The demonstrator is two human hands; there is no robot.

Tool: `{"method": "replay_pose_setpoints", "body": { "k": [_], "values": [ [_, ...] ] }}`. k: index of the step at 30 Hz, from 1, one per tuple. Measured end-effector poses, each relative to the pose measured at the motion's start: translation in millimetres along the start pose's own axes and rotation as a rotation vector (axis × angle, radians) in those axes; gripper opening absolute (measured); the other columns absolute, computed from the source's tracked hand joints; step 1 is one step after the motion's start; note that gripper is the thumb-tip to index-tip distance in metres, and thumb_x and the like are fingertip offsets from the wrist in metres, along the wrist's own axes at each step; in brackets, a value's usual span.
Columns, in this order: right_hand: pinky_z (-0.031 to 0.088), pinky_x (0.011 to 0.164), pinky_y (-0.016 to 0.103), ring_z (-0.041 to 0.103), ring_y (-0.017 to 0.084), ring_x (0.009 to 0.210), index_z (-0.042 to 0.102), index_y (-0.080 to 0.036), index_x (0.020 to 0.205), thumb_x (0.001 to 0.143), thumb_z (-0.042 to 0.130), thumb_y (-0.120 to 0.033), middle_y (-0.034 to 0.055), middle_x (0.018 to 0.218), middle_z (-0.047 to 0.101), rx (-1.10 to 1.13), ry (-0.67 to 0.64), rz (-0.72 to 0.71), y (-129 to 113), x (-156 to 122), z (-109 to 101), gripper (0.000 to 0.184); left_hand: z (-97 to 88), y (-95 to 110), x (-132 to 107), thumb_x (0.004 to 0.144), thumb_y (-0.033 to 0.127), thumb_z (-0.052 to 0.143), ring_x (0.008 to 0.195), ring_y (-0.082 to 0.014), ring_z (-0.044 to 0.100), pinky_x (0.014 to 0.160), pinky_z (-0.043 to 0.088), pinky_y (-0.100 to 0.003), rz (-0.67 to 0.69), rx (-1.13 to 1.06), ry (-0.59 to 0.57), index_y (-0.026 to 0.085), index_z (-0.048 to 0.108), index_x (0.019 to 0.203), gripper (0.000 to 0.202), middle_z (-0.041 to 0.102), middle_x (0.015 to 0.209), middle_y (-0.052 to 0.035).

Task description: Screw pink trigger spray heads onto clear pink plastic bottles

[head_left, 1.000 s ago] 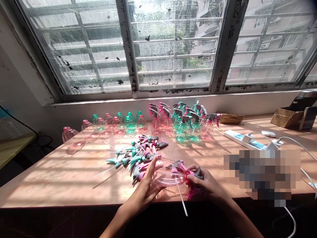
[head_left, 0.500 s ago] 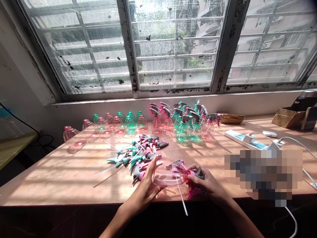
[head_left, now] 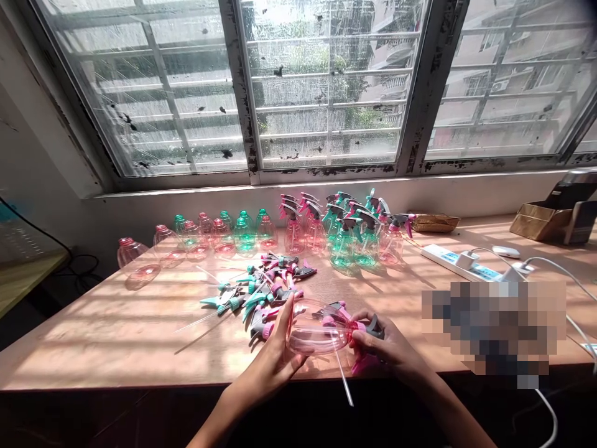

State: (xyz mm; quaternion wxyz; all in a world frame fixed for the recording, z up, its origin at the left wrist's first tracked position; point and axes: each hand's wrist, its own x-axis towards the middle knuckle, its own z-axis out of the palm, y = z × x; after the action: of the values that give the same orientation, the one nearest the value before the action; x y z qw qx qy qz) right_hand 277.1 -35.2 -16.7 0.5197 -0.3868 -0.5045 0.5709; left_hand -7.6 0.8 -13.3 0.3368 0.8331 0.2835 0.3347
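Note:
A see-through pink spray bottle lies tilted on its side between my hands near the table's front edge. My left hand is wrapped round its base end. At the neck, my right hand pinches a pink and dark grey trigger spray head; the fingers partly hide the joint. Below the bottle a thin clear tube sticks out past the table edge. A pile of loose pink, green and grey spray heads lies just beyond my left hand.
Open pink and green bottles stand at the back left. Several bottles with spray heads fitted stand right of them. A white power strip with cables, a brown packet and a cardboard box are on the right, near a blurred patch.
The bottle has turned or shifted very slightly in my hands. Both hands keep their grip in almost the same place.

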Motion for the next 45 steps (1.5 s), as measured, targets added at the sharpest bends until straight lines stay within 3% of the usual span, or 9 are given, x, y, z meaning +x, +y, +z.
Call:
{"method": "replay_pose_setpoints", "body": {
  "k": [8, 11, 16, 24, 33, 40, 45],
  "values": [
    [0.051, 0.063, 0.028, 0.069, 0.016, 0.062, 0.068, -0.017, 0.098, 0.082, 0.086, -0.045, 0.0020, 0.073, 0.078, -0.019, 0.007, -0.001, -1, -1, 0, 0.037, -0.7, 13, 3, 0.096, 0.043, 0.069, 0.157, -0.0363, 0.025, 0.125, 0.030, -0.054, -0.045, 0.013, 0.000, 0.035, -0.014, 0.164, 0.107, 0.009, 0.175, -0.0112],
    [0.051, 0.062, 0.029, 0.069, 0.017, 0.061, 0.068, -0.017, 0.099, 0.082, 0.086, -0.045, 0.0016, 0.073, 0.077, -0.011, 0.007, 0.003, -2, -1, 0, 0.037, -1.3, 13, 3, 0.098, 0.042, 0.067, 0.158, -0.0365, 0.022, 0.126, 0.027, -0.055, -0.044, 0.015, -0.018, 0.037, -0.014, 0.163, 0.104, 0.003, 0.175, -0.0094],
    [0.052, 0.063, 0.030, 0.070, 0.018, 0.061, 0.067, -0.018, 0.101, 0.083, 0.085, -0.046, 0.0010, 0.074, 0.076, 0.003, -0.004, 0.019, -3, -2, 1, 0.037, -0.6, 9, 2, 0.105, 0.040, 0.054, 0.161, -0.0333, 0.004, 0.129, 0.015, -0.054, 0.045, 0.003, -0.007, 0.036, -0.012, 0.164, 0.088, -0.005, 0.176, -0.0066],
    [0.051, 0.065, 0.029, 0.069, 0.017, 0.062, 0.066, -0.017, 0.100, 0.084, 0.085, -0.044, 0.0004, 0.073, 0.076, -0.013, -0.012, 0.009, 1, -2, -1, 0.037, -0.1, 10, 1, 0.095, 0.045, 0.071, 0.159, -0.0369, 0.015, 0.127, 0.023, -0.056, -0.057, 0.037, 0.007, 0.035, -0.011, 0.164, 0.108, 0.007, 0.175, -0.0087],
    [0.052, 0.066, 0.033, 0.070, 0.019, 0.062, 0.066, -0.017, 0.101, 0.083, 0.084, -0.046, 0.0017, 0.074, 0.077, -0.005, 0.004, 0.017, -2, -2, 0, 0.038, 0.1, 5, 3, 0.103, 0.040, 0.058, 0.161, -0.0346, 0.004, 0.129, 0.011, -0.055, 0.043, 0.039, 0.005, 0.031, -0.012, 0.165, 0.094, 0.000, 0.175, -0.0111],
    [0.052, 0.065, 0.033, 0.070, 0.020, 0.061, 0.066, -0.018, 0.099, 0.081, 0.086, -0.047, 0.0017, 0.072, 0.077, -0.012, 0.022, 0.022, -4, -2, 2, 0.039, -2.6, 16, 3, 0.096, 0.049, 0.068, 0.160, -0.0361, 0.008, 0.128, 0.017, -0.056, -0.047, 0.075, -0.013, 0.032, -0.011, 0.165, 0.106, 0.001, 0.175, -0.0110],
    [0.052, 0.065, 0.032, 0.070, 0.019, 0.062, 0.067, -0.018, 0.099, 0.082, 0.085, -0.047, 0.0013, 0.073, 0.077, -0.002, 0.017, 0.016, -4, -2, 2, 0.038, -2.1, 12, 2, 0.100, 0.045, 0.062, 0.160, -0.0361, 0.011, 0.128, 0.017, -0.056, 0.012, 0.067, -0.002, 0.032, -0.015, 0.164, 0.101, 0.000, 0.175, -0.0116]
  ]
}}
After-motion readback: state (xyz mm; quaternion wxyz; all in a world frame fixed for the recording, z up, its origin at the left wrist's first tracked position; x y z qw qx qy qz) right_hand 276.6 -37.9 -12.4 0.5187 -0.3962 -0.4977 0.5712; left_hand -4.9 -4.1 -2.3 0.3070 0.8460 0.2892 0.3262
